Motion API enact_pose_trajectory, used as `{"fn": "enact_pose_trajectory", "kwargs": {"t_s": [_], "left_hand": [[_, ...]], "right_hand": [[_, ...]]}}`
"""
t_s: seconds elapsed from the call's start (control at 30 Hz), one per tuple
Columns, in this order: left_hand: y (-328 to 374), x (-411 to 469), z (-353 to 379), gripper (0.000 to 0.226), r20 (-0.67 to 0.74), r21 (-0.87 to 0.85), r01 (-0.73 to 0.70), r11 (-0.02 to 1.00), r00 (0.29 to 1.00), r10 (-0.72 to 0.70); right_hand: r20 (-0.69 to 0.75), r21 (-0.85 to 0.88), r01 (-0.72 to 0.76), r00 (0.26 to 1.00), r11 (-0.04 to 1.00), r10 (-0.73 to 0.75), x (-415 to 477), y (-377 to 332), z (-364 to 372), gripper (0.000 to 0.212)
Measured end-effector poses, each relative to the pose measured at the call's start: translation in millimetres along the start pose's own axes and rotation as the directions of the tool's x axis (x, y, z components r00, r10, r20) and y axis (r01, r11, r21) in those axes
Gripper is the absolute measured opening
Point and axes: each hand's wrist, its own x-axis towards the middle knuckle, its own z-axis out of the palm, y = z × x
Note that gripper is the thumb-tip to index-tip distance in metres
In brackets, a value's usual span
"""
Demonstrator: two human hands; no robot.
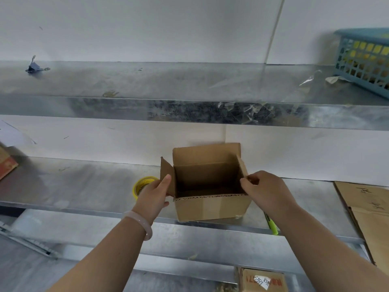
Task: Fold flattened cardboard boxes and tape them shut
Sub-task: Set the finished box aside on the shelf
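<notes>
**Box raised, top still open**

The box [210,205] stood upright near the front edge of the metal shelf [84,186], already opened out from flat into its square shape, so the forming step looked done. Its top was not closed: the rear flap [206,152] stood up against the wall and both side flaps were still raised. The left hand [154,194] gripped the left flap [166,167], thumb on its inner face, and the right hand [265,188] pinched the near edge of the right flap [242,165] between thumb and curled fingers. No tape showed on the top (whether the bottom was taped could not be seen). The yellow tape roll [141,184] lay just behind the left hand, untouched. Folding the flaps in and taping appeared to remain, and a stack of flattened cardboard [366,207] waited at the right.
</notes>
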Motion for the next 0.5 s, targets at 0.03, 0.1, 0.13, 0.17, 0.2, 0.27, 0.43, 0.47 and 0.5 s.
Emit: {"fn": "enact_pose_trajectory", "kwargs": {"t_s": [0.03, 0.1, 0.13, 0.17, 0.2, 0.27, 0.43, 0.47, 0.5], "left_hand": [[2, 0, 0, 0.02, -0.045, 0.055, -0.062, 0.997, 0.997, 0.065], [5, -5, -1, 0.013, -0.111, 0.181, -0.181, 0.967, 0.973, 0.202], [6, -8, -2, 0.015, -0.122, 0.235, -0.223, 0.946, 0.959, 0.256], [7, -11, -3, 0.02, -0.123, 0.28, -0.246, 0.928, 0.95, 0.288], [7, -14, -5, 0.021, -0.133, 0.325, -0.261, 0.909, 0.939, 0.317], [6, -21, -12, 0.016, -0.184, 0.376, -0.271, 0.886, 0.916, 0.357], [0, -40, -55, 0.021, -0.312, 0.239, -0.238, 0.941, 0.899, 0.307], [-1, -44, -68, 0.017, -0.341, 0.217, -0.231, 0.948, 0.893, 0.295], [-1, -48, -81, 0.013, -0.376, 0.191, -0.226, 0.955, 0.882, 0.284]], "right_hand": [[-0.04, -0.021, 0.022, 0.999, 1.0, -0.023, 1, 1, -3, 0.028], [-0.112, -0.05, 0.046, 0.992, 0.998, -0.052, 1, 4, -8, 0.029], [-0.137, -0.06, 0.058, 0.988, 0.997, -0.066, 0, 6, -10, 0.03], [-0.155, -0.07, 0.07, 0.985, 0.995, -0.081, -2, 6, -12, 0.031], [-0.168, -0.076, 0.088, 0.981, 0.993, -0.099, -4, 6, -13, 0.032], [-0.192, -0.072, 0.132, 0.971, 0.989, -0.144, -12, 2, -14, 0.029], [-0.149, 0.017, 0.23, 0.963, 0.973, -0.225, -28, -30, -5, 0.024], [-0.135, 0.019, 0.248, 0.96, 0.968, -0.244, -29, -40, 0, 0.024], [-0.123, 0.014, 0.269, 0.956, 0.963, -0.265, -31, -51, 5, 0.023]]}}
